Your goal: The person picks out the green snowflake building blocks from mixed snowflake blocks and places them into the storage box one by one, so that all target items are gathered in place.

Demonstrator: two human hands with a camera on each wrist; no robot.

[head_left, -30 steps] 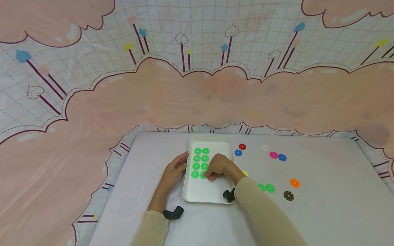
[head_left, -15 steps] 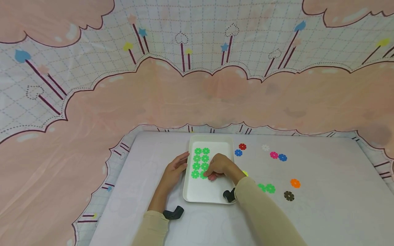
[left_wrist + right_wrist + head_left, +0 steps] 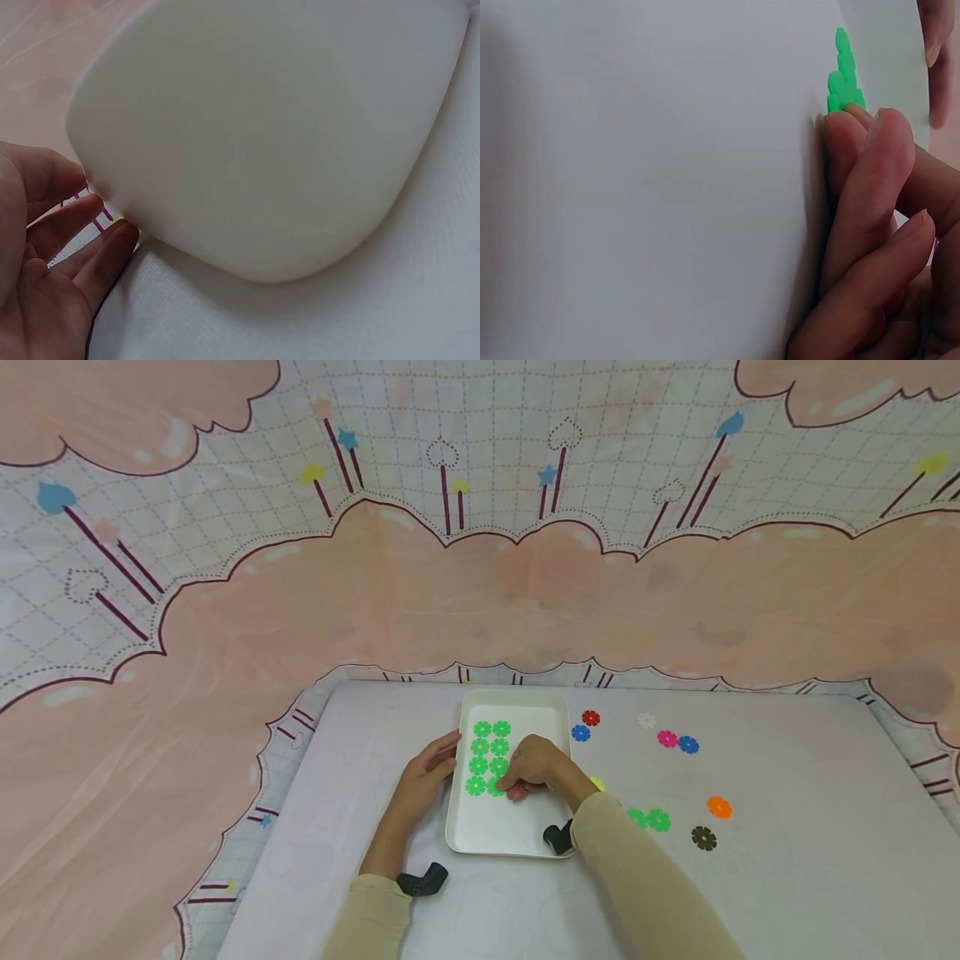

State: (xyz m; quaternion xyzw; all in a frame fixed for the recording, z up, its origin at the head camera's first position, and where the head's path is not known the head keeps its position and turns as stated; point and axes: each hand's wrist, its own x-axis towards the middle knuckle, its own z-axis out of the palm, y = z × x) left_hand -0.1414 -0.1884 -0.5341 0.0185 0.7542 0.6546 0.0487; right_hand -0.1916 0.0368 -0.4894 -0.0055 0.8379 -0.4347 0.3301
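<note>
Inside a white tray (image 3: 491, 828), flower-shaped green plastic discs (image 3: 480, 747) lie flat in two columns. My left hand (image 3: 423, 778) is at the tray's left edge; in the left wrist view its fingertips (image 3: 124, 229) touch the rim, fingers loosely bent. Over the tray, my right hand (image 3: 534, 762) has curled fingers. Its fingertips are at the nearest green disc (image 3: 493, 788) of the right column, which they partly cover and seem to pinch. The right wrist view shows the curled fingers (image 3: 874, 176) low against the tray, with the green discs edge-on beyond them.
Right of the tray, loose discs lie on the white tabletop: red (image 3: 591, 717), blue (image 3: 581, 733), white (image 3: 647, 720), pink (image 3: 667, 738), orange (image 3: 719, 807), dark brown (image 3: 703, 837) and green (image 3: 658, 820). The right forearm partly hides a yellow disc (image 3: 597, 783). A patterned cloth (image 3: 480, 602) hangs behind.
</note>
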